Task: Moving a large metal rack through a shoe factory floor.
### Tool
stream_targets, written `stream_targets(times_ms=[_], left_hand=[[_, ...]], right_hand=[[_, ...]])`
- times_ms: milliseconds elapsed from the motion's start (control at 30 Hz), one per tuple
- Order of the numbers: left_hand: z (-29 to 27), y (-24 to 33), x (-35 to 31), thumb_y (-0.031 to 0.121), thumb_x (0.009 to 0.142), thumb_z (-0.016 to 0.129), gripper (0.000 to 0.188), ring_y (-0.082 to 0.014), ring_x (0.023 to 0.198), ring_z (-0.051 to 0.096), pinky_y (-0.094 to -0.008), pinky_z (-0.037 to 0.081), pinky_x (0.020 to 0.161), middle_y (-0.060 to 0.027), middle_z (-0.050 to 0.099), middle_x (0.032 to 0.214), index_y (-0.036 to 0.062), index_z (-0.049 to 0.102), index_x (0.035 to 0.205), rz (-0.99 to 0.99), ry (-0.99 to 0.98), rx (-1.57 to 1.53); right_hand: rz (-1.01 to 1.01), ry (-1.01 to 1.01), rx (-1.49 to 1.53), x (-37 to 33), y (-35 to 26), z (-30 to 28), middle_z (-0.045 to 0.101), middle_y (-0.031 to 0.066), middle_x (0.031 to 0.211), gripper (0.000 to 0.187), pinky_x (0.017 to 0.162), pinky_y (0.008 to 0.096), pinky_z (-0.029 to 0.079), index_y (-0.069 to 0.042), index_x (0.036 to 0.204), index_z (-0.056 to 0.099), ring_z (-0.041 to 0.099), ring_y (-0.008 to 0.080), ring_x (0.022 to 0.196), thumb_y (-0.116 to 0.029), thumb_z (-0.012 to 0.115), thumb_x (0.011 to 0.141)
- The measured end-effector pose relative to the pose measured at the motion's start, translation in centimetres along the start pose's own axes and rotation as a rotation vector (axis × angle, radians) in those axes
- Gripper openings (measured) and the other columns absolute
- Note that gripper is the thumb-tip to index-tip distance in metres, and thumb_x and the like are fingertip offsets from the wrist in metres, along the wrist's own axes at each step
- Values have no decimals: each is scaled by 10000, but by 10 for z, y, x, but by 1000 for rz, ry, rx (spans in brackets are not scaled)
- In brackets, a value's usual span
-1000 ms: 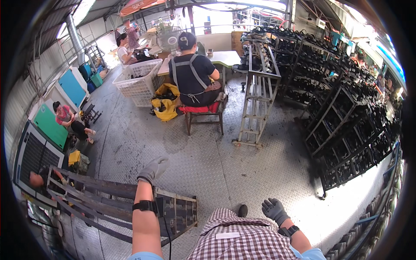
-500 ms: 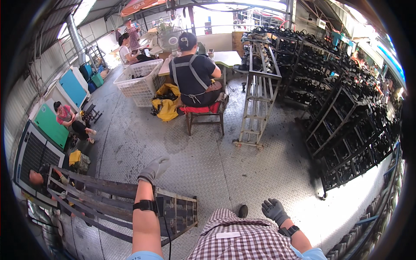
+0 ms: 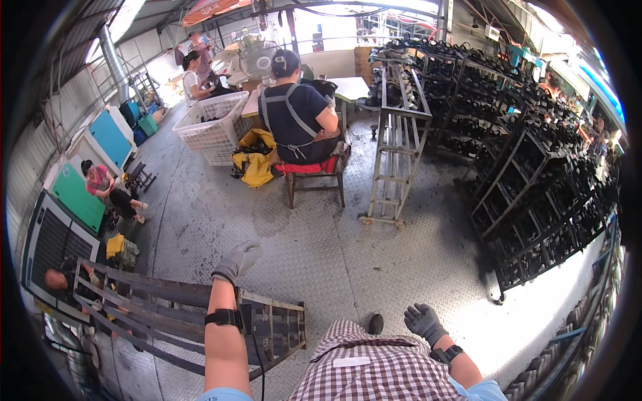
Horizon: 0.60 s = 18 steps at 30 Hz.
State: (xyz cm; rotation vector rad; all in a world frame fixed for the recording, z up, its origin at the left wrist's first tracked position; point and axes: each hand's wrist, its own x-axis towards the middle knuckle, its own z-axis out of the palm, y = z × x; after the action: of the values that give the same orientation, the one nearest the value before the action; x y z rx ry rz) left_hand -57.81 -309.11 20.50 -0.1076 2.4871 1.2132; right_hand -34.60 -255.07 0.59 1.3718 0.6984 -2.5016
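My left hand (image 3: 237, 261), in a grey glove, stretches out over the metal floor with its fingers extended and nothing in them. Below it, a dark slatted metal rack (image 3: 167, 307) passes behind my forearm; whether I touch it I cannot tell. Off to the right of my checked apron (image 3: 364, 367), my right hand (image 3: 425, 324) hangs over the floor in a grey glove, fingers apart, holding nothing. Both wrists carry black straps.
A bare metal rack (image 3: 394, 160) stands ahead, beside several racks of dark sandals (image 3: 542, 180) on the right. A co-worker (image 3: 294, 113) sits at a table, near a white basket (image 3: 214, 127) and a yellow bag (image 3: 257, 167). Conveyor rollers (image 3: 568, 354) run at lower right.
The seated co-worker ahead has raised an arm, and a dark item now shows above the table beside them. My hands have hardly moved.
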Motion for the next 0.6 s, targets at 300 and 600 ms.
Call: stream_targets(times_ms=[300,600], left_hand=[[1,6,-4,361,925,617,447,-128,840,548,-269,453,750,-34,628,964,50,599,1245,-21,-16,-51],[0,9,-5,356,921,613,457,-154,939,577,-288,463,823,-77,654,1040,50,594,1260,-25,6,7]], right_hand=[[-8,10,-1,-4,-1,4,573,101,1223,373,909,477,478,-147,1310,467,570,303,1094,-299,463,969],[-8,9,-6,1,-1,1,561,101,1249,395,891,477,481,-148,1330,452,567,300,1103,-316,459,972]])
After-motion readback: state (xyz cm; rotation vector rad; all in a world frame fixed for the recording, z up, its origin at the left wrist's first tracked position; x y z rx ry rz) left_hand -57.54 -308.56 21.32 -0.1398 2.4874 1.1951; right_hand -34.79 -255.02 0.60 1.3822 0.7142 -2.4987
